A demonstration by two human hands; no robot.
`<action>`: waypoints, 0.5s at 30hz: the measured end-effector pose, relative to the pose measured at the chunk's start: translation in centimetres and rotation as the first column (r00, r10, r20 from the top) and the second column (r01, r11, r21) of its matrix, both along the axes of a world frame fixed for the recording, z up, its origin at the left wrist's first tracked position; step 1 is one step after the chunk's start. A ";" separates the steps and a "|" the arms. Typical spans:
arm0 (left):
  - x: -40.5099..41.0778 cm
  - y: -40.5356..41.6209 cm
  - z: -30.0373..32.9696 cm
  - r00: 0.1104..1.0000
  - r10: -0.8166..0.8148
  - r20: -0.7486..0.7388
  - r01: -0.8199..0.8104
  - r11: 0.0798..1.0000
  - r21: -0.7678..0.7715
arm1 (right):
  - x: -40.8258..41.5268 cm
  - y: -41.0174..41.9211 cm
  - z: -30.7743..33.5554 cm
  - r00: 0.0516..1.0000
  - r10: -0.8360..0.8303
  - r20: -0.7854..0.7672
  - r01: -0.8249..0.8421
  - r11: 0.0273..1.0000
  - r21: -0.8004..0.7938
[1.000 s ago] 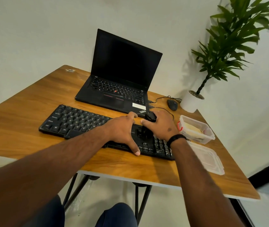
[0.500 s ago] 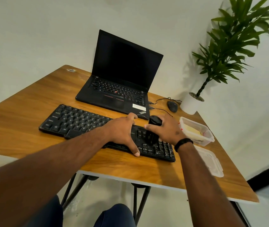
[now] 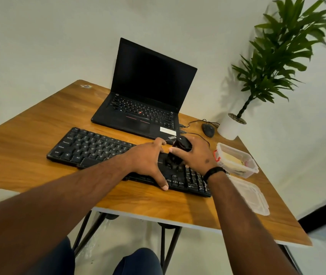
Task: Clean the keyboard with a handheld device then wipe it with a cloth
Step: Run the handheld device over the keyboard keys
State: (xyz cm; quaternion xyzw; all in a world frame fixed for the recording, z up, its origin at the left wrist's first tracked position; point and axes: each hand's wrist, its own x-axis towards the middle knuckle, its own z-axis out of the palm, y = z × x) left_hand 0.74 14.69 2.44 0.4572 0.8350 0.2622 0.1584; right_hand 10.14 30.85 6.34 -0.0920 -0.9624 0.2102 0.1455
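While the left hand (image 3: 148,162) pressed flat to steady the black plastic keyboard (image 3: 106,151) on the wooden bench (image 3: 29,135), the right hand (image 3: 195,155) gripped a small black handheld cleaner (image 3: 179,150) over its keys.

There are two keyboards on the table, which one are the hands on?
The separate black keyboard nearest the table edge; both hands are on its right half. The laptop keyboard behind it is untouched.

left hand (image 3: 148,161) splayed, right hand (image 3: 195,155) gripping
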 end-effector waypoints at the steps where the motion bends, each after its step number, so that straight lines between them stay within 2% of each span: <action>1: 0.0 0.0 0.0 1.000 -0.002 0.001 0.002 1.000 -0.004 | -0.1 0.5 0.0 0.999 -0.052 -0.013 0.053 0.995 0.088; 2: 0.0 -0.1 -0.1 1.000 -0.002 0.001 0.002 1.000 -0.006 | -0.1 0.8 0.0 0.996 -0.090 -0.028 0.093 0.985 0.146; 3: 0.0 -0.1 -0.1 1.000 -0.004 0.000 0.004 1.000 -0.006 | 0.2 1.0 -0.1 0.994 -0.094 -0.054 0.101 0.985 0.137; 5: 0.0 -0.1 -0.3 1.000 0.003 -0.003 -0.003 1.000 0.001 | 0.8 0.8 -0.3 0.993 -0.015 -0.114 0.011 0.999 -0.034; 7: -0.1 0.0 -0.3 1.000 0.005 -0.004 -0.005 1.000 0.008 | 1.3 0.0 -0.3 0.995 0.071 -0.071 -0.086 0.968 -0.235; 8: -0.1 0.0 -0.3 1.000 0.003 -0.004 -0.003 1.000 0.007 | 1.1 -0.1 -0.5 0.996 0.076 -0.045 -0.084 0.970 -0.229; 11: -0.2 0.0 -0.1 1.000 -0.004 -0.007 0.004 1.000 -0.005 | 0.2 0.4 -0.7 0.990 -0.101 -0.098 0.107 0.993 0.057; 12: -0.1 0.0 -0.1 1.000 -0.005 -0.009 0.005 1.000 -0.005 | 0.2 0.4 -0.5 0.985 -0.121 -0.126 0.131 0.989 0.071; 15: -0.1 0.0 -0.3 1.000 -0.007 -0.009 0.007 1.000 0.005 | 0.7 -0.1 -0.2 0.996 0.025 -0.080 -0.036 0.991 -0.132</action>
